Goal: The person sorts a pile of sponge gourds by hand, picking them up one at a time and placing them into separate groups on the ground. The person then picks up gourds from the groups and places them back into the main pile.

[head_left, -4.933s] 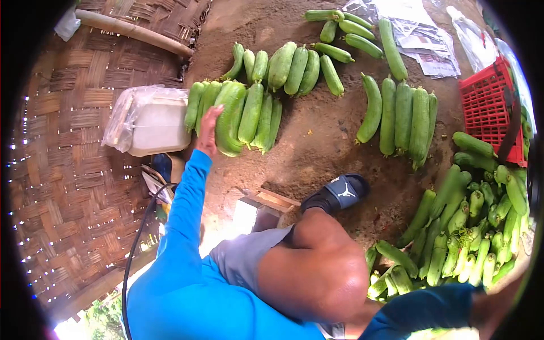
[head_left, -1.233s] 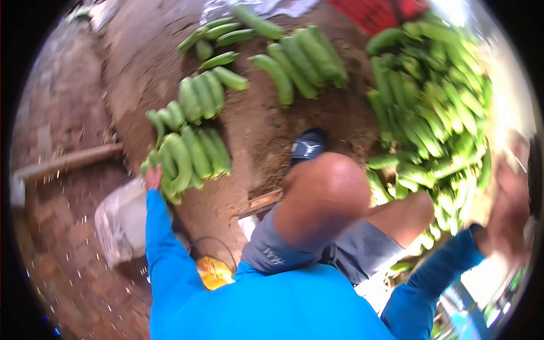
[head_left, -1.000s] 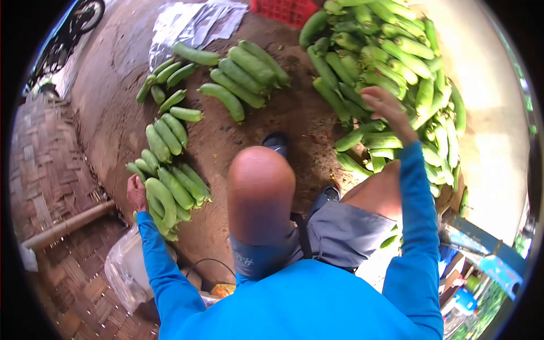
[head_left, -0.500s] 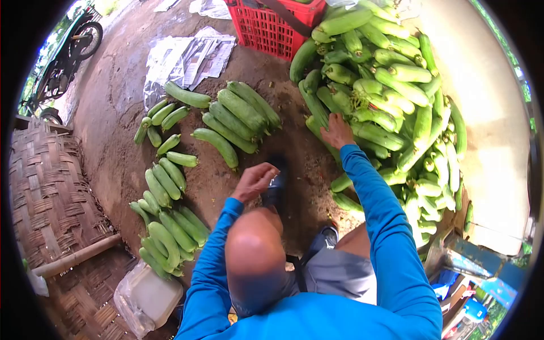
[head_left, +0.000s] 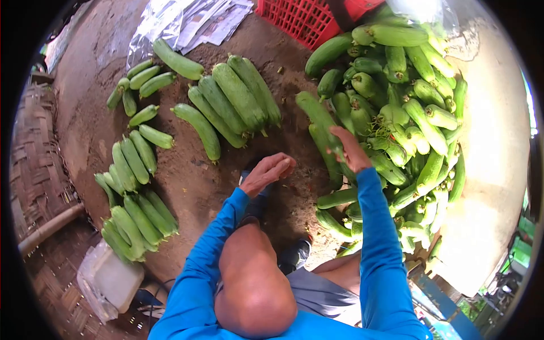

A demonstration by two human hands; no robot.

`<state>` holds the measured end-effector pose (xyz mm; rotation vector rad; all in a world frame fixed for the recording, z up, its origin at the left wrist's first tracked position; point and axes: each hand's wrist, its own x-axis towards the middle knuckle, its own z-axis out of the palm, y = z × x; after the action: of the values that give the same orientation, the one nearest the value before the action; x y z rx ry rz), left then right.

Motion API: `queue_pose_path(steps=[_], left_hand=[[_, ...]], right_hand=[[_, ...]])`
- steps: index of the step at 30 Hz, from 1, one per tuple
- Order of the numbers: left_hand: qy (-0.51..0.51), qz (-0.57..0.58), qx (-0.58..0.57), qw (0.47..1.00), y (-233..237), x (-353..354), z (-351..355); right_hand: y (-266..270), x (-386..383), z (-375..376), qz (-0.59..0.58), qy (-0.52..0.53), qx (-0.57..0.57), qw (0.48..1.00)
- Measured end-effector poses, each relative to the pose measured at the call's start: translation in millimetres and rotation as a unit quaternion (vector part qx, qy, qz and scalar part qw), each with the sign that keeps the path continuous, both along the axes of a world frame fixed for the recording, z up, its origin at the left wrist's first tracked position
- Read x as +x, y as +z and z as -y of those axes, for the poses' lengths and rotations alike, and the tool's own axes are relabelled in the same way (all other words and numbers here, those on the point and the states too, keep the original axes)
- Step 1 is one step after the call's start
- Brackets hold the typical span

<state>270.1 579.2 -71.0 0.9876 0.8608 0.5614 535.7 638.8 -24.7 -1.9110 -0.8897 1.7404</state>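
Note:
A large heap of green gourds (head_left: 428, 116) lies on the right. At its left edge my right hand (head_left: 351, 150) is wrapped round the lower end of a long green gourd (head_left: 317, 113), which slants up and to the left. My left hand (head_left: 271, 171) hovers over my raised knee with its fingers curled together; whether anything small is inside is hidden. Beyond it, a row of large gourds (head_left: 232, 99) lies side by side on the soil. Smaller gourds (head_left: 133, 164) lie in groups farther left.
A red plastic crate (head_left: 306, 20) stands at the top beside the heap. Newspapers and clear plastic (head_left: 198, 22) lie at the upper left. Woven bamboo matting (head_left: 39, 164) and a plastic-wrapped white container (head_left: 116, 277) are on the left. My shoe (head_left: 296, 255) is below the heap.
My right hand has closed round a gourd at the heap's edge, and that gourd has shifted. My left hand has moved slightly right. The view has turned and come closer.

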Motion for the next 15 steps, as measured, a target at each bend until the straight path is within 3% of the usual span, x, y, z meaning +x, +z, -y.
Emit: queue_pose_path(steps=[2, 4, 6, 7, 10, 12, 15], left_hand=[[0.002, 0.025, -0.087, 0.996, 3.4, 4.2, -3.9], [0.004, 0.010, -0.131, 0.991, 19.1, 4.9, -4.0], [0.033, 0.139, -0.177, 0.974, 32.9, 1.8, 2.9], [0.044, 0.135, -0.178, 0.974, 33.1, -1.6, 6.2], [0.042, 0.102, -0.146, 0.983, 34.4, -10.1, 19.1], [0.103, 0.095, -0.129, 0.982, 37.4, -13.3, 30.7], [0.117, 0.096, -0.146, 0.978, 23.6, -30.4, 48.2]], right_hand=[[-9.0, 1.3, 33.4, -0.223, -0.001, -0.045, 0.974], [-11.7, -13.1, 72.7, -0.269, -0.016, -0.084, 0.959], [-17.3, -34.0, 99.0, -0.300, 0.005, -0.077, 0.951], [-19.4, -43.6, 105.4, -0.326, 0.019, -0.061, 0.943], [-17.5, -63.2, 112.9, -0.308, 0.072, -0.003, 0.949], [-25.0, -72.7, 121.7, -0.310, 0.105, 0.031, 0.944], [-18.3, -97.9, 133.1, -0.213, 0.202, 0.101, 0.951]])
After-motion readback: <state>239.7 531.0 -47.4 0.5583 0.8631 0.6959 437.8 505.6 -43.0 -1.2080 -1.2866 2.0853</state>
